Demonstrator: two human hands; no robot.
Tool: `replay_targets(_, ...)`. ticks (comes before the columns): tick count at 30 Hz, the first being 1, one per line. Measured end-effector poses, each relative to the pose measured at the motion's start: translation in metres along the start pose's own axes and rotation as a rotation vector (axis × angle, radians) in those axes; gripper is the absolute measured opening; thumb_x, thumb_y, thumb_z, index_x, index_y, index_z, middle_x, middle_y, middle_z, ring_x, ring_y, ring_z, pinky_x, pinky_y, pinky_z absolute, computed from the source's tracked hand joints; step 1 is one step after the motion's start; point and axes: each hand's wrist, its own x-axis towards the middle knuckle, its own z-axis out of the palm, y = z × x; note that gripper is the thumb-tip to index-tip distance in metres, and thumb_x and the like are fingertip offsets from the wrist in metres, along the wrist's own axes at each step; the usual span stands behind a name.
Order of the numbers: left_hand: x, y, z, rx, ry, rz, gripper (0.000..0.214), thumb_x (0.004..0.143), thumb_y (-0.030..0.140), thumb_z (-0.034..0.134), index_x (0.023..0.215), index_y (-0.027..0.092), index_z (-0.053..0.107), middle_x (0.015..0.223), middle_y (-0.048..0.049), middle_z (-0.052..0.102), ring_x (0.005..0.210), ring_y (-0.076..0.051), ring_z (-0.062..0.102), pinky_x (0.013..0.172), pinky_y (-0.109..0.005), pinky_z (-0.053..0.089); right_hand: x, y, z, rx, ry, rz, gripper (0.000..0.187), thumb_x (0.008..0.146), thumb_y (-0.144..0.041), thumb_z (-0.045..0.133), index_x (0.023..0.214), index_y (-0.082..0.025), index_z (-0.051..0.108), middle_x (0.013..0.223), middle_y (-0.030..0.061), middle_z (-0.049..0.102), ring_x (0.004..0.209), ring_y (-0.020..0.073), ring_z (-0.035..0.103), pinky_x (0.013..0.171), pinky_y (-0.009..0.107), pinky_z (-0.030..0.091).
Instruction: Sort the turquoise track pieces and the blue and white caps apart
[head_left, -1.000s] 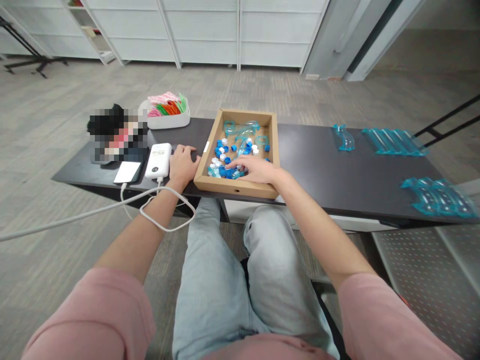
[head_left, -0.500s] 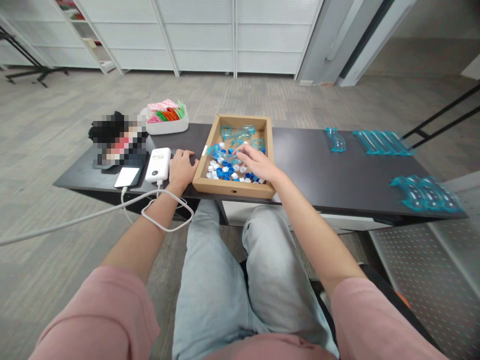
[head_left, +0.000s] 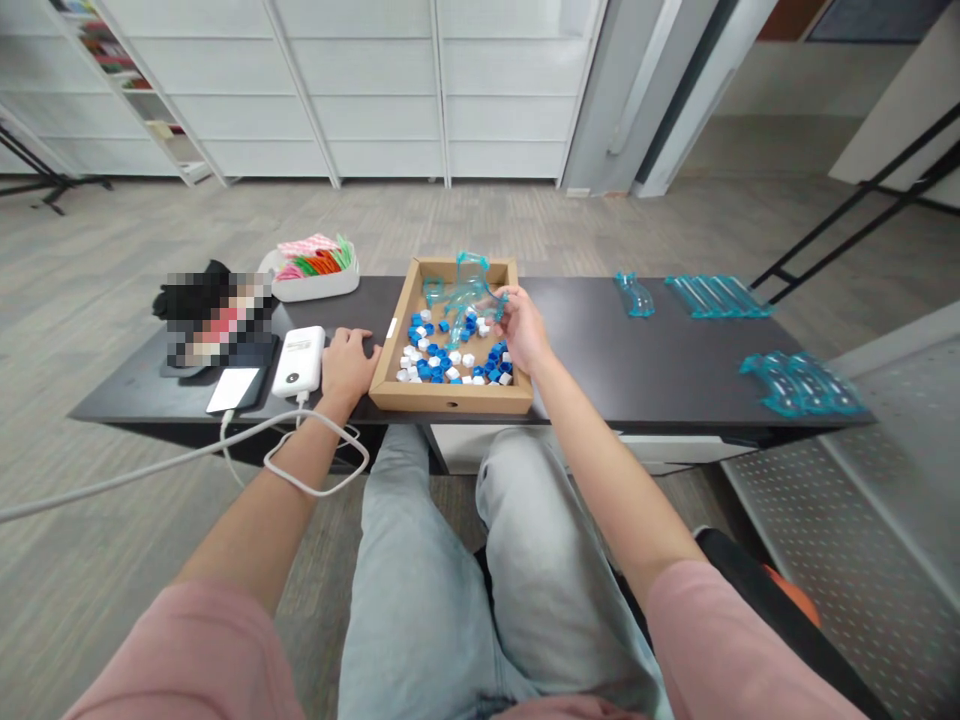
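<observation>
A shallow cardboard box (head_left: 448,400) sits on the dark table (head_left: 645,370) straight ahead. It holds several small blue and white blocks (head_left: 450,358) and clear teal plastic track pieces. My right hand (head_left: 519,328) is raised over the box's right side, fingers closed on a cluster of teal track pieces (head_left: 463,288) lifted above the box. My left hand (head_left: 346,362) rests on the table just left of the box with its fingers curled loosely, next to a white power bank (head_left: 298,360).
More teal track pieces lie on the table's right side: one curved (head_left: 634,295), a straight row (head_left: 716,296) and a near pile (head_left: 799,384). A white tray of colourful items (head_left: 311,270), a phone (head_left: 234,389) and a white cable (head_left: 225,448) are on the left.
My right hand moved from the box's near edge to its far right side and lifted teal track pieces out. My left hand stayed put. The view tilted upward.
</observation>
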Motion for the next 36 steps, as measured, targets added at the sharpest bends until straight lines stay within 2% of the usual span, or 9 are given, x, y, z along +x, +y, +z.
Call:
replay_targets(4, 0.000, -0.004, 0.001, -0.043, 0.003, 0.004, 0.050, 0.109, 0.038, 0.053, 0.147, 0.016, 0.075, 0.153, -0.0234, 0.068, 0.144, -0.041, 0.066, 0.123, -0.056, 0.050, -0.005, -0.006, -0.022, -0.051, 0.177, -0.194, 0.061, 0.106, -0.089, 0.037, 0.120, -0.034, 0.061, 0.107, 0.0070, 0.081, 0.088, 0.0253, 0.073, 0.068, 0.035, 0.055)
replay_targets(7, 0.003, -0.009, 0.005, -0.058, 0.014, 0.012, 0.053, 0.108, 0.046, 0.052, 0.146, 0.019, 0.077, 0.151, -0.0220, 0.069, 0.144, -0.043, 0.066, 0.124, -0.058, 0.050, -0.009, -0.010, -0.060, -0.135, 0.321, -0.268, 0.066, 0.107, -0.087, 0.029, 0.123, -0.034, 0.064, 0.108, 0.0091, 0.078, 0.095, 0.0272, 0.075, 0.069, 0.037, 0.056)
replay_targets(15, 0.006, -0.009, 0.005, 0.010, 0.004, 0.004, 0.051, 0.109, 0.036, 0.059, 0.150, 0.012, 0.076, 0.155, -0.0247, 0.070, 0.144, -0.042, 0.068, 0.125, -0.057, 0.054, -0.040, -0.016, -0.218, -0.228, 0.582, -0.100, 0.050, 0.096, -0.081, 0.048, 0.102, -0.032, 0.061, 0.092, 0.0069, 0.072, 0.076, 0.0234, 0.064, 0.058, 0.032, 0.038)
replay_targets(19, 0.004, -0.008, 0.001, 0.040, -0.034, 0.035, 0.059, 0.114, 0.041, 0.051, 0.157, 0.007, 0.074, 0.157, -0.0293, 0.067, 0.147, -0.042, 0.066, 0.126, -0.060, 0.054, -0.078, -0.016, -0.270, -0.423, 0.647, 0.039, 0.052, 0.098, -0.079, 0.050, 0.094, -0.031, 0.066, 0.084, 0.0049, 0.070, 0.073, 0.0225, 0.057, 0.059, 0.032, 0.037)
replay_targets(22, 0.005, -0.008, -0.002, 0.056, -0.059, 0.021, 0.063, 0.113, 0.043, 0.050, 0.159, 0.006, 0.073, 0.159, -0.0298, 0.066, 0.150, -0.044, 0.065, 0.128, -0.064, 0.053, -0.101, -0.014, -0.281, -0.566, 0.584, 0.084, 0.047, 0.101, -0.071, 0.054, 0.094, -0.029, 0.073, 0.090, 0.0070, 0.074, 0.085, 0.0257, 0.064, 0.068, 0.035, 0.049)
replay_targets(25, 0.006, -0.007, -0.004, 0.053, -0.081, 0.002, 0.066, 0.112, 0.045, 0.050, 0.161, 0.006, 0.071, 0.162, -0.0303, 0.065, 0.154, -0.046, 0.064, 0.130, -0.067, 0.053, -0.109, -0.011, -0.278, -0.682, 0.465, 0.066, 0.049, 0.106, -0.070, 0.052, 0.093, -0.030, 0.077, 0.094, 0.0078, 0.076, 0.099, 0.0304, 0.072, 0.091, 0.042, 0.061)
replay_targets(30, 0.004, -0.001, -0.011, 0.033, -0.129, -0.030, 0.072, 0.113, 0.046, 0.046, 0.166, 0.002, 0.066, 0.169, -0.0330, 0.059, 0.162, -0.048, 0.059, 0.138, -0.069, 0.047, -0.106, -0.002, -0.276, -0.798, 0.380, 0.022, 0.057, 0.109, -0.080, 0.056, 0.107, -0.029, 0.082, 0.110, 0.0095, 0.084, 0.119, 0.0344, 0.076, 0.121, 0.054, 0.059)
replay_targets(33, 0.003, 0.002, -0.014, 0.026, -0.131, -0.039, 0.071, 0.113, 0.045, 0.045, 0.165, 0.002, 0.067, 0.170, -0.0333, 0.058, 0.164, -0.048, 0.059, 0.138, -0.070, 0.046, -0.104, 0.005, -0.280, -0.828, 0.448, -0.050, 0.060, 0.107, -0.082, 0.062, 0.120, -0.027, 0.081, 0.132, 0.0155, 0.079, 0.131, 0.0353, 0.073, 0.123, 0.055, 0.060)
replay_targets(36, 0.002, 0.003, -0.016, 0.029, -0.150, -0.049, 0.072, 0.114, 0.046, 0.045, 0.166, 0.001, 0.066, 0.171, -0.0334, 0.057, 0.165, -0.048, 0.058, 0.140, -0.068, 0.045, -0.104, 0.012, -0.284, -0.839, 0.479, -0.047, 0.059, 0.107, -0.077, 0.068, 0.132, -0.025, 0.079, 0.143, 0.0174, 0.070, 0.114, 0.0310, 0.075, 0.118, 0.055, 0.064)
